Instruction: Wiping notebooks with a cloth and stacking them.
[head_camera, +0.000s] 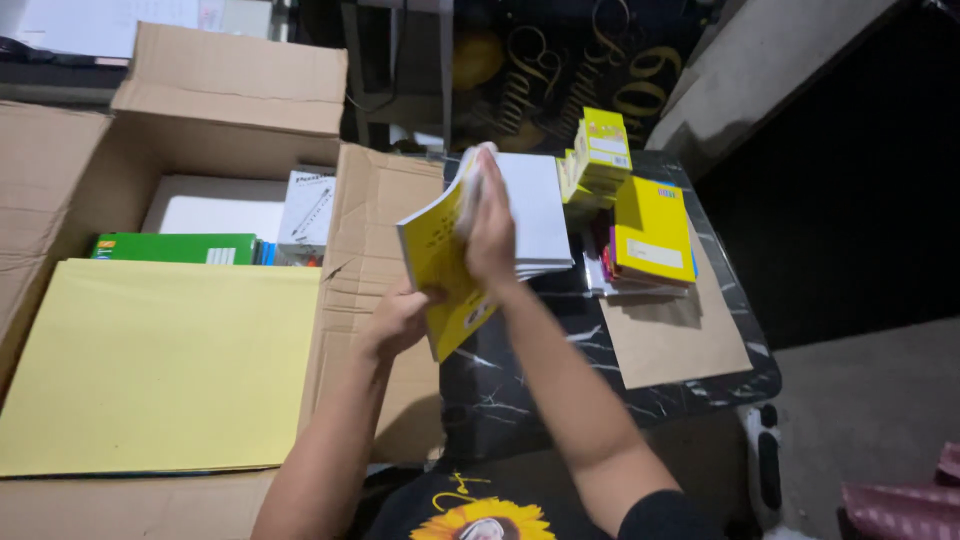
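Yellow booklet (440, 265) held tilted above the near edge of the dark marbled table (520, 390), beside an open cardboard box (370, 250). Left hand (398, 320) grips its lower edge; right hand (490, 235) clasps its top. Stacked yellow booklets (650, 235) lie further along the table.

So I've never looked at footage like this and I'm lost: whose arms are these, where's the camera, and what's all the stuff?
One picture, from a camera worn on a person's head, looking down at their own bare arms. The left hand grips the lower edge of a yellow booklet; the right hand presses its upper pages. Left of them, an open cardboard box holds a big yellow sheet and green books. On the dark marble table lie a white paper stack, yellow notebooks and a brown envelope.
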